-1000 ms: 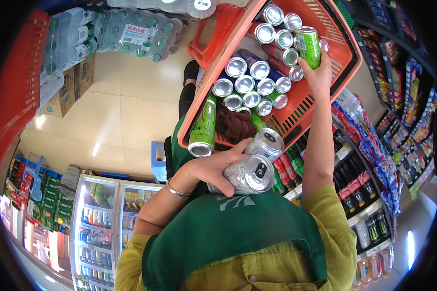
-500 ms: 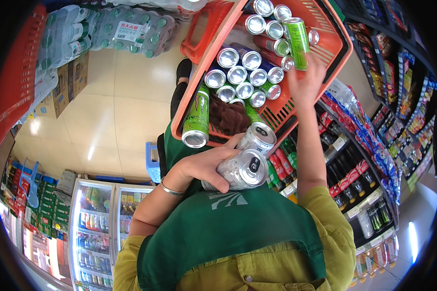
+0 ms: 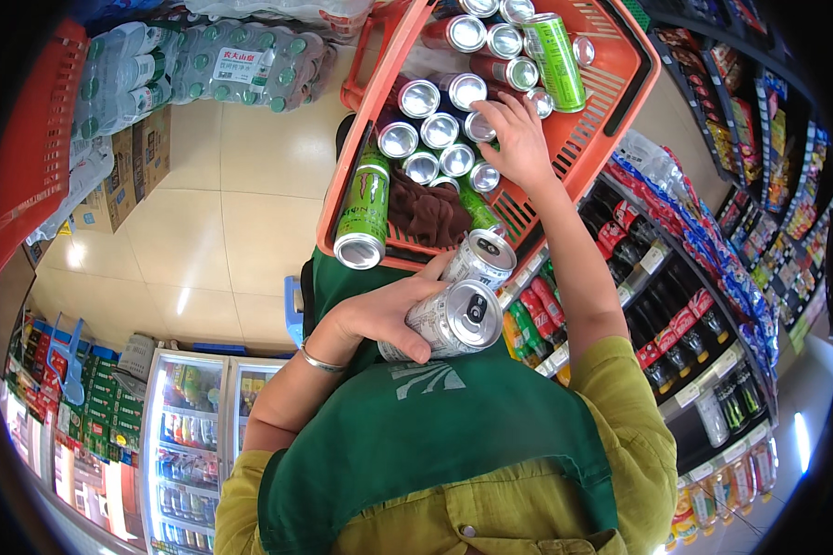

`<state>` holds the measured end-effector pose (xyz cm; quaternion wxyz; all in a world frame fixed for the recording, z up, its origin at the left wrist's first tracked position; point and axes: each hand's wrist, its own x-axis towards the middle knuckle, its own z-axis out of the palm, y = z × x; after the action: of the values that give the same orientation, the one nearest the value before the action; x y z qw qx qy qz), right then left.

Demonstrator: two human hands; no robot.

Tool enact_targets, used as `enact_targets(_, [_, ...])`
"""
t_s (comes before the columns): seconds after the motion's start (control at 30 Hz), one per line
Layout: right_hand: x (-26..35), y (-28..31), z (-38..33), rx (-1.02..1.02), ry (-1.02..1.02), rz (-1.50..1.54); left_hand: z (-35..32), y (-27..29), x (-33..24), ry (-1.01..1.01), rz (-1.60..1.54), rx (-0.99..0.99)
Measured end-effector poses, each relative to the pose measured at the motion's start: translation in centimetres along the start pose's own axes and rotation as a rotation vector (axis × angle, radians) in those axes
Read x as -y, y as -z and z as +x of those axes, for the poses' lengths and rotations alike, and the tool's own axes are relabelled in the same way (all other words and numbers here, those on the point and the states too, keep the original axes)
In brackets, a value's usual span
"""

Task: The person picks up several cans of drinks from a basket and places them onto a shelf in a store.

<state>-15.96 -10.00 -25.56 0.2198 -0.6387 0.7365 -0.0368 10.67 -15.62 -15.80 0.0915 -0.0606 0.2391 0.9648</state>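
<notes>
My left hand (image 3: 389, 319) is closed around two white-and-silver cans, held side by side against my green apron. The nearer can (image 3: 463, 319) shows its top and pull tab; the farther can (image 3: 481, 257) is tilted beside it. Over the orange basket (image 3: 611, 102), my right hand (image 3: 523, 148) has its fingers apart, at the upturned silver ends of several cans (image 3: 440, 130). A green can (image 3: 554, 63) lies across others beyond that hand. Another green can (image 3: 364, 208) leans at the basket's left end, beside a dark brown cloth (image 3: 426, 211).
Wrapped water bottles (image 3: 241, 67) and cardboard boxes (image 3: 139, 166) stand at the far left, near another red basket (image 3: 32, 139). A shelf of soft drinks (image 3: 662, 305) runs along my right. Glass-door fridges (image 3: 187, 435) are at lower left.
My right hand has left the green can, now lying across others, and moved left and nearer over the upright cans. My left hand still holds both white-and-silver cans. The basket appears slightly farther left.
</notes>
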Motion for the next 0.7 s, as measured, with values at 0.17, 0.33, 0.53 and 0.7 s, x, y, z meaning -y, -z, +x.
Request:
enact_targets(0.17, [0.0,0.0,0.1,-0.032,-0.006,0.033,0.0,-0.4,0.0,0.031,-0.043,-0.007])
enact_targets(0.33, [0.0,-0.4,-0.6,0.043,-0.002,0.023,-0.2,-0.9,0.4,0.055,-0.173,-0.054])
enact_targets(0.53, [2.4,1.2,-2.7,-0.107,-0.126,0.153,-0.7,-2.2,-0.5,-0.008,-0.165,-0.109])
enact_targets(0.7, [8.8,3.6,-8.2,-0.098,-0.494,1.26,-2.1,-2.3,0.4,-0.066,-0.295,-0.23])
